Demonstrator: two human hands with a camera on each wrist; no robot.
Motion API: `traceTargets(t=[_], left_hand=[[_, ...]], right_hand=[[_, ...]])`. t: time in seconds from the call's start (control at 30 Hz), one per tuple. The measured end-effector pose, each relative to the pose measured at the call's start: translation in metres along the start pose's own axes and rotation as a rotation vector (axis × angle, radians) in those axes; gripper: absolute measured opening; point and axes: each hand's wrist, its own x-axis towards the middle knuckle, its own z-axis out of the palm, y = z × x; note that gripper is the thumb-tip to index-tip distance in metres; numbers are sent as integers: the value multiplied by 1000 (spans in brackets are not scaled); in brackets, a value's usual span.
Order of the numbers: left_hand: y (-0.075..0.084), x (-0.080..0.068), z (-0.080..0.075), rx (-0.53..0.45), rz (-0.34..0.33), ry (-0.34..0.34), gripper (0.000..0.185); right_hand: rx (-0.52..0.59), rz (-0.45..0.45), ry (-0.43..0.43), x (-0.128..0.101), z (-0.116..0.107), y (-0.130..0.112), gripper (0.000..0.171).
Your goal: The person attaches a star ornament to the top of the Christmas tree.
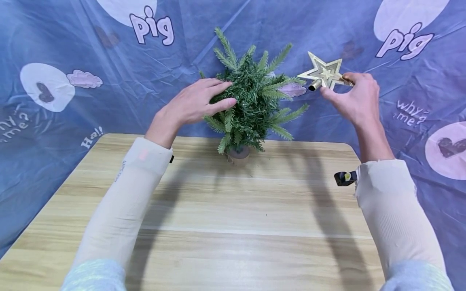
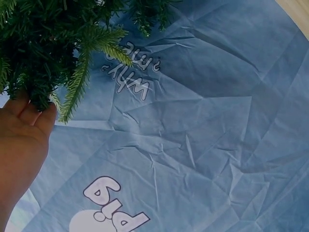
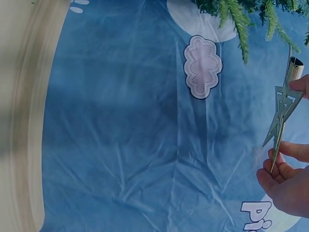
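Observation:
A small artificial Christmas tree (image 1: 251, 101) stands upright near the table's far edge, its round base (image 1: 238, 155) on the wood. My left hand (image 1: 198, 101) touches the tree's left side with thumb and fingers extended, some fingertips hidden in the needles. The left wrist view shows the left hand (image 2: 24, 140) against dark green branches (image 2: 43, 53). To the right of the tree, my right hand (image 1: 356, 97) pinches a gold star tree topper (image 1: 325, 69) by its points. Its hollow tube faces left, toward the branches. The topper (image 3: 282, 108) appears edge-on in the right wrist view.
The wooden table (image 1: 233, 250) has rounded far corners. Directly behind it hangs a blue printed cloth (image 1: 204, 24). A black strap end (image 1: 345, 178) sticks out from the right wrist. A few tiny dark bits lie on the tabletop.

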Motion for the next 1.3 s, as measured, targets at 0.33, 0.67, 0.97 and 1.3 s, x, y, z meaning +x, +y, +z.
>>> traceTargets(t=[0.33,0.67,0.97,1.3], left_hand=[[2,0,0,0,-6,2,76],[3,0,-3,1,-13,-11,76],[3,0,-2,11,-29,-25,78],[1,-1,-3,14,-24,-18,78]], right_hand=[[12,0,20,3,2,-10,74],[24,42,26,5,-2,-18,76],[33,72,4,7,-1,-35,80],[8,54,-4,10,5,-55,83]])
